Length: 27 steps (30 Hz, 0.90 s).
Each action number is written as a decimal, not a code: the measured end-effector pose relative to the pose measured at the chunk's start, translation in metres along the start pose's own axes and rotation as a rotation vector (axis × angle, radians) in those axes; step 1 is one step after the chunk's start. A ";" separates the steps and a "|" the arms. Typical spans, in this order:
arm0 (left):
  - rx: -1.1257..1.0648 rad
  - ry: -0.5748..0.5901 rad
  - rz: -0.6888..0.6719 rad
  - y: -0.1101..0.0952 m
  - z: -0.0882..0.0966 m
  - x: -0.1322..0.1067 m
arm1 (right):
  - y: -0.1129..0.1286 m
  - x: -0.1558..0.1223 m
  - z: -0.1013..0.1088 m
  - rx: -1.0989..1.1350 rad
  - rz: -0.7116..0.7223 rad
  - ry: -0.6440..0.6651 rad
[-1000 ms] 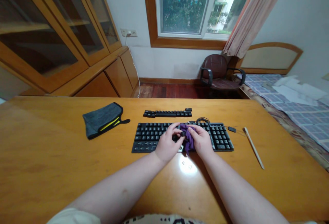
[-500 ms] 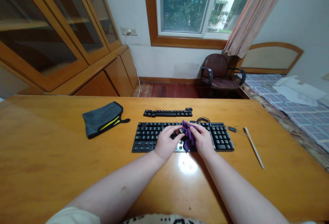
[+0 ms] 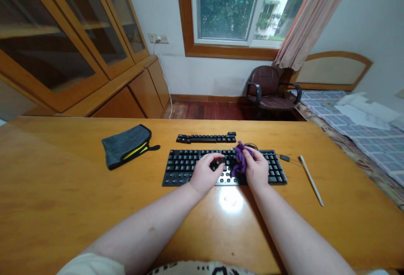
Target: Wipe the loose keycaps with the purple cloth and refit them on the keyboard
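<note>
The purple cloth [image 3: 240, 157] lies just to the right of the small black keycap [image 3: 222, 160]. The two are almost touching above the middle of the keyboard [image 3: 186, 167], near its far rows.

Our left hand [image 3: 204, 174] comes in from the near left with its palm down. Its thumb and forefinger are closed on the keycap, as far as we can make out at this size, and the other fingers are curled loosely over the keys. Our right hand [image 3: 259, 169] comes in from the near right and is bunched around the cloth. The fingers are pressed together on it, so a crumpled wad stands up above the knuckles and a tail hangs toward the keys. The right hand carries the cloth and the left presents the keycap, and the gap between them runs left to right along the keyboard.

The keyboard's long axis is parallel to the table's near edge [image 3: 202, 262]. It sits about midway between the left and right edges, toward the far side. In its near row, between our two hands, is a pale patch [image 3: 226, 178] where the black caps seem to be missing.

Both forearms angle inward from the near edge, and the wrists rest low by the keyboard's front edge.

Beyond the keyboard, toward the far edge, a row of loose keycaps [image 3: 205, 139] lies in a line parallel to it. A grey pouch [image 3: 124, 146] with a yellow stripe lies well to the left. A pale stick [image 3: 311, 180] lies to the right, slanting toward the near right corner.
</note>
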<state>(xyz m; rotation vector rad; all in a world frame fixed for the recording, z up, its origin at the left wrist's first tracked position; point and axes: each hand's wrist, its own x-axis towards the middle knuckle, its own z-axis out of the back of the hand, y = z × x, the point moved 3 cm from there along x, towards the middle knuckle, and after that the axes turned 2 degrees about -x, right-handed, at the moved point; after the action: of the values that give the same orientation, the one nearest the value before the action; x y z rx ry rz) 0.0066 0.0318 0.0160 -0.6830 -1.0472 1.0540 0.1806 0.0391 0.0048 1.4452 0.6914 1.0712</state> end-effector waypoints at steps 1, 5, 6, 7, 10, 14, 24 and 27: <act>0.064 0.017 -0.032 -0.002 0.002 0.001 | 0.000 0.003 0.005 0.010 0.014 -0.085; 0.294 0.103 -0.121 -0.004 0.002 0.004 | 0.000 0.013 0.017 -0.001 0.024 -0.295; 0.335 0.118 -0.137 -0.003 0.000 0.004 | 0.000 0.014 0.018 -0.012 0.021 -0.307; 0.364 0.133 -0.154 -0.003 -0.002 0.004 | 0.000 0.015 0.018 -0.022 0.020 -0.304; 0.389 0.198 -0.220 -0.001 -0.009 0.002 | 0.003 0.014 0.016 -0.038 0.021 -0.265; 0.408 0.259 -0.267 0.001 -0.017 -0.003 | 0.005 0.012 0.013 -0.035 -0.011 -0.236; 0.464 0.291 -0.303 0.003 -0.023 -0.002 | -0.005 0.014 0.014 -0.026 0.009 -0.203; 0.464 0.260 -0.303 0.006 -0.023 -0.001 | -0.007 0.014 0.014 -0.050 0.021 -0.194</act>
<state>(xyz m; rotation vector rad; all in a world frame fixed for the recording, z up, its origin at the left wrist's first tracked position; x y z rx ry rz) 0.0256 0.0332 0.0019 -0.2629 -0.6232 0.8714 0.2004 0.0470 0.0020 1.4935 0.5087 0.9432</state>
